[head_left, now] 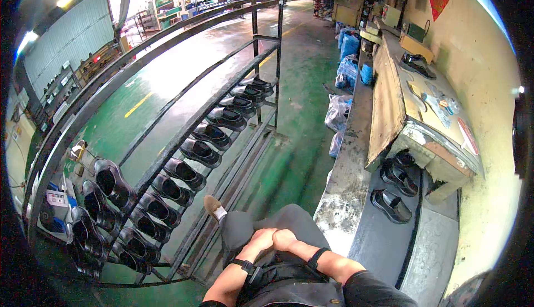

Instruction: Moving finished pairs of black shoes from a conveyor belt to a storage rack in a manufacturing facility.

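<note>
My left hand [263,238] and my right hand [284,239] are closed and touch each other in my lap. Their curled fingers face down, partly hidden, and no object shows in or around them. Beneath them are my legs in dark grey trousers [300,223]. Each wrist wears a black band, the left one carrying a small dark device. To my left stands a dark metal rack [161,168] with rows of black leather shoes [183,174], apart from my hands.
At my right, a conveyor belt [384,240] carries black shoes [391,205] under a worn workbench [439,95]. Another black shoe [418,65] sits on that bench. Blue and clear plastic bags [338,112] line the ledge. The floor [303,134] is green; shelving stands far back.
</note>
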Tool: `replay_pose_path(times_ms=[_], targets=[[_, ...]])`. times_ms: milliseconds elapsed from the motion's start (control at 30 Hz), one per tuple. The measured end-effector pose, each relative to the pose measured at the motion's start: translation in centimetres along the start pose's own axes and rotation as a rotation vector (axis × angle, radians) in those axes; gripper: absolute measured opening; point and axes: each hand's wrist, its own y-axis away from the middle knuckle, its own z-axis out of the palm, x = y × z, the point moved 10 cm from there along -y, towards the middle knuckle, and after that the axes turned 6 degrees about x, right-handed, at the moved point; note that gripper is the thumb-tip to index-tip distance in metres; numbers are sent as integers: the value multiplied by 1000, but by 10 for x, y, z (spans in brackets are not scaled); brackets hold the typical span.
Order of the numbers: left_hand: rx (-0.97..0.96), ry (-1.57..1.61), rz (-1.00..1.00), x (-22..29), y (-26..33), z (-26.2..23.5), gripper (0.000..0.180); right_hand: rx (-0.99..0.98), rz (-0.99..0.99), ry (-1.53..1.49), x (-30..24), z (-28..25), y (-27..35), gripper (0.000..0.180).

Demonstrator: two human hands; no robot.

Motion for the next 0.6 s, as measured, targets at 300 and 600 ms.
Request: replay_pose_path(times_ms=[300,600], targets=[[14,-10,18,7,1,-7,34,1,4,-13,2,2,-2,15],[23,37,-62,4,5,-12,34,-38,63,-25,0,-3,2,17]])
